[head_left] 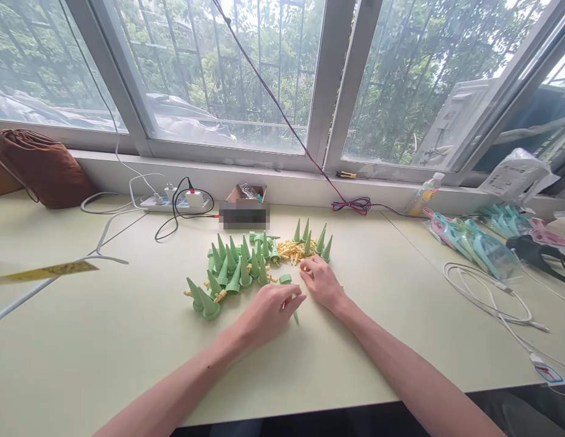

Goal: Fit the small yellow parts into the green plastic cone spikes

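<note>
My left hand (278,304) is over the table with its fingers curled in a pinch. A green plastic cone spike is in its fingers: the ribbed round base (285,279) shows beyond them and the thin tip (296,317) below. To the right, my right hand (322,283) has its fingers bent together at the near edge of a pile of small yellow plastic valve pieces (291,250); what they hold, if anything, is hidden. Many green cone spikes (233,276) stand crowded left of the pile, some with yellow pieces at their bases. Several more spikes (326,250) stand right of it.
A small cardboard box (246,194) sits at the back behind a blurred dark patch. A power strip (175,204) with cables lies at back left. On the right are a coiled white cable (487,297), bagged pastel clips (476,243) and a bottle (425,193).
</note>
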The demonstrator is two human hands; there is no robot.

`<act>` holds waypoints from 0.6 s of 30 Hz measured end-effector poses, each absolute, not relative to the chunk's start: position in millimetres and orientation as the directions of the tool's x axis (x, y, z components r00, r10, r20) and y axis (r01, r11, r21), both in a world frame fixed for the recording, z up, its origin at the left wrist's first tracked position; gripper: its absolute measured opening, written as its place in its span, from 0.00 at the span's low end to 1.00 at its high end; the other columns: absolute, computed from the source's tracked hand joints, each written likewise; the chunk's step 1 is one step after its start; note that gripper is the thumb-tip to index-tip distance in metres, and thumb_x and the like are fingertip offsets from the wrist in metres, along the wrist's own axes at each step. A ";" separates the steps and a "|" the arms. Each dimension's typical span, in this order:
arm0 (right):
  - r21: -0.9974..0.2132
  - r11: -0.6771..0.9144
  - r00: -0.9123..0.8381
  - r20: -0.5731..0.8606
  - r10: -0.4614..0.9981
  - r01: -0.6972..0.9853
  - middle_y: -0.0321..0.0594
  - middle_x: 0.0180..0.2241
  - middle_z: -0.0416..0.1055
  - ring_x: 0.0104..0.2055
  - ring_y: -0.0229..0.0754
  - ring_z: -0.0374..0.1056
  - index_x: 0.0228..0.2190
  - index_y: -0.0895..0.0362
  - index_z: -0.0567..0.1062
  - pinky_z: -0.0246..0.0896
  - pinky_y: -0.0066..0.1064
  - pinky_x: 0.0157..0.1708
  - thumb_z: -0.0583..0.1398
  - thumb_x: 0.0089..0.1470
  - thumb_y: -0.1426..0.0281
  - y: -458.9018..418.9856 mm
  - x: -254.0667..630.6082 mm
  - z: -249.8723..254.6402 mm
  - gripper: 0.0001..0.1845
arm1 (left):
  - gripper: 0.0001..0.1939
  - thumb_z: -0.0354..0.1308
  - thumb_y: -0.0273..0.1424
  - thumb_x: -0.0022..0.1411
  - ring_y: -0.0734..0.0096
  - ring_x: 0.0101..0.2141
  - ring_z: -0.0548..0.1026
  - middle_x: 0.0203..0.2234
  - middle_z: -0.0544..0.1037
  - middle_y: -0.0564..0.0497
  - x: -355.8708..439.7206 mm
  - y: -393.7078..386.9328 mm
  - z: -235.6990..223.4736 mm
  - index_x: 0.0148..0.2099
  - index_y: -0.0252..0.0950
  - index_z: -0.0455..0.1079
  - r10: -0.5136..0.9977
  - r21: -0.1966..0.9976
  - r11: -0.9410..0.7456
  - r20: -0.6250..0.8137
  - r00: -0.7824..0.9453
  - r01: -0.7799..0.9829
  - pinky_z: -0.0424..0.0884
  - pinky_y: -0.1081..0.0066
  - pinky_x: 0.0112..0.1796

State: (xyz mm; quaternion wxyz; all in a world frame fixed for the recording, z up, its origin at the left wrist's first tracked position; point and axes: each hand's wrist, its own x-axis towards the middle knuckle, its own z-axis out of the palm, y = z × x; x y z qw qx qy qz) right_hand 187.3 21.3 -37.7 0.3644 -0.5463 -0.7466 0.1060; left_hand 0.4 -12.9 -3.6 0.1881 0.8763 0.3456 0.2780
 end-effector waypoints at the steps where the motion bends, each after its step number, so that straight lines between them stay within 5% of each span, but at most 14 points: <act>1: -0.552 0.385 -0.141 0.432 0.891 0.740 0.40 0.34 0.66 0.37 0.42 0.67 0.33 0.56 0.73 0.64 0.35 0.42 0.57 0.59 0.76 21.1 187.0 -37.4 0.06 | 0.19 0.48 0.34 0.71 0.75 0.21 0.57 0.17 0.59 0.57 0.4 -12.2 -4.2 0.26 0.37 0.65 0.704 0.520 -0.697 0.364 0.610 0.494 0.54 0.72 0.26; 9: -0.598 0.407 -0.127 0.454 0.882 0.690 0.40 0.34 0.64 0.36 0.43 0.65 0.31 0.56 0.73 0.64 0.36 0.41 0.56 0.60 0.75 19.2 184.6 -35.3 0.07 | 0.25 0.48 0.36 0.71 0.75 0.19 0.51 0.16 0.52 0.58 -0.2 -9.5 -8.3 0.20 0.36 0.53 0.702 0.505 -0.702 0.372 0.607 0.503 0.50 0.70 0.25; 18: -0.745 0.465 0.012 0.535 0.845 0.478 0.40 0.34 0.70 0.34 0.41 0.67 0.35 0.55 0.72 0.66 0.34 0.36 0.56 0.63 0.68 8.4 174.9 -22.4 0.06 | 0.20 0.44 0.31 0.72 0.74 0.21 0.56 0.18 0.60 0.56 -1.2 -8.1 -11.5 0.25 0.37 0.56 0.741 0.544 -0.668 0.425 0.520 0.508 0.53 0.70 0.27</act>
